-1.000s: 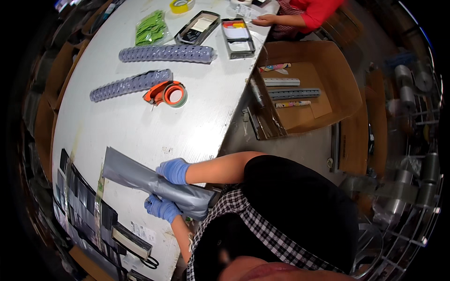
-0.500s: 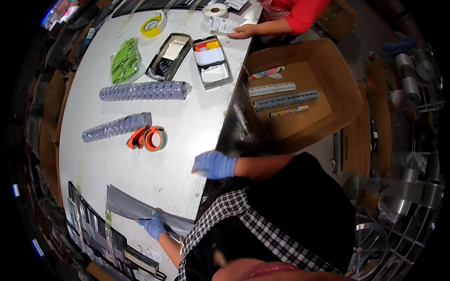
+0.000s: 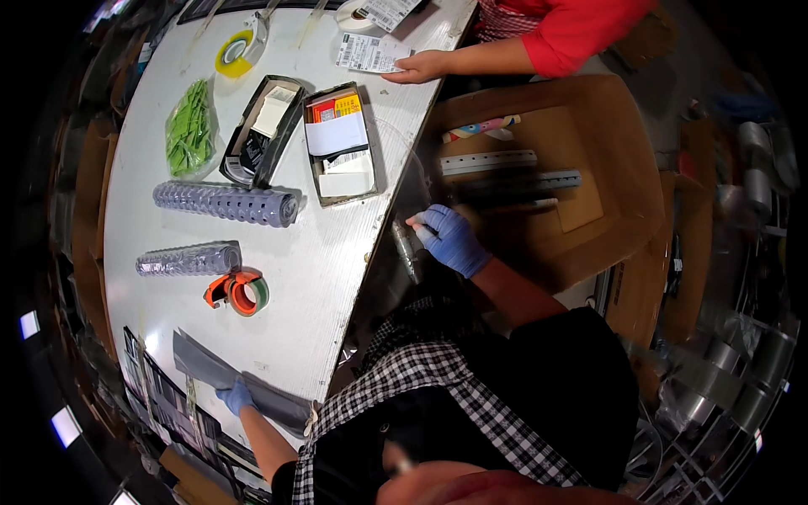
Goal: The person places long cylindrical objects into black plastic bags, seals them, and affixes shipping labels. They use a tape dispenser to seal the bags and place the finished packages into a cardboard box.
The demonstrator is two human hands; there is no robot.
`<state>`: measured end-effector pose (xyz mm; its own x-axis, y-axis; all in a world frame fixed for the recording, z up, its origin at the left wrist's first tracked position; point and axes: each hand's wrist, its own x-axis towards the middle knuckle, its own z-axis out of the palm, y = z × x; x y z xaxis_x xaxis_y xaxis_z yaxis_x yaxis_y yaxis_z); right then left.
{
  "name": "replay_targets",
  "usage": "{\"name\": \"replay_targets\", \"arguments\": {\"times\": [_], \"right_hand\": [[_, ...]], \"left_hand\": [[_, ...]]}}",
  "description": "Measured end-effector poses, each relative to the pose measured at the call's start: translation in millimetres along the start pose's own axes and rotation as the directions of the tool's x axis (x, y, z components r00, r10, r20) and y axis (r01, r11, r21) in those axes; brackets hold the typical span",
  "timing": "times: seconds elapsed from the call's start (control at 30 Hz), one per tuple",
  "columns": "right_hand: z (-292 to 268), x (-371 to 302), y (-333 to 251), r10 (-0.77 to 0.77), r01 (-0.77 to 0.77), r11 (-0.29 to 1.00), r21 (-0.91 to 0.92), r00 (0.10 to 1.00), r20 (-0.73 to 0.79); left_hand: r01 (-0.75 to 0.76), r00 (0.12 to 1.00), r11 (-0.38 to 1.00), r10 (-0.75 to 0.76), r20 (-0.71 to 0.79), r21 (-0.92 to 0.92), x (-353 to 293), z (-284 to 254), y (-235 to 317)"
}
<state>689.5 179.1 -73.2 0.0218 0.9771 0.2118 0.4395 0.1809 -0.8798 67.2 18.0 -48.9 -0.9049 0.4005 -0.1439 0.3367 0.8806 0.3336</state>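
Partly hidden L hand (image 3: 236,396) on grey plastic (image 3: 273,398), grip unclear | R hand (image 3: 452,241) half-curled, contents unclr

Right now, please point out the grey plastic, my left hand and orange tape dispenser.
Grey plastic (image 3: 266,396): head view, its middle.
Left hand (image 3: 235,395): head view, its back.
Orange tape dispenser (image 3: 234,288): head view, its frame.

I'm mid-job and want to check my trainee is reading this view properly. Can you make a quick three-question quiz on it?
1. Which hand is touching the grey plastic mailer?
2. True or false: the orange tape dispenser lies on the white table.
3. Fill in the number: "____ clear, studded plastic rolls lie on the table."

Key:
1. The left hand.
2. True.
3. Two.
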Motion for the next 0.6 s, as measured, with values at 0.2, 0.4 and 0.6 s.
{"name": "replay_targets", "arguments": {"times": [0.2, 0.4, 0.6], "right_hand": [[-9.2, -5.0, 17.5, 0.121, -0.122, 0.992, 0.043, 0.992, 0.014], [-10.7, 3.9, 31.3, 0.193, -0.193, 0.981, 0.011, 0.981, 0.014], [-10.3, 17.0, 39.1, 0.213, -0.213, 0.977, 0.001, 0.977, -0.013]], "left_hand": [[-0.026, 0.965, 0.781, 0.183, -0.189, 0.623, -54.5, 11.2, 129.0], [-0.793, 0.564, 0.528, 0.825, 0.041, 0.304, -159.7, 63.4, 118.4], [-0.928, 0.372, 0.372, 0.911, 0.18, 0.032, -217.6, 105.1, 130.4]]}}
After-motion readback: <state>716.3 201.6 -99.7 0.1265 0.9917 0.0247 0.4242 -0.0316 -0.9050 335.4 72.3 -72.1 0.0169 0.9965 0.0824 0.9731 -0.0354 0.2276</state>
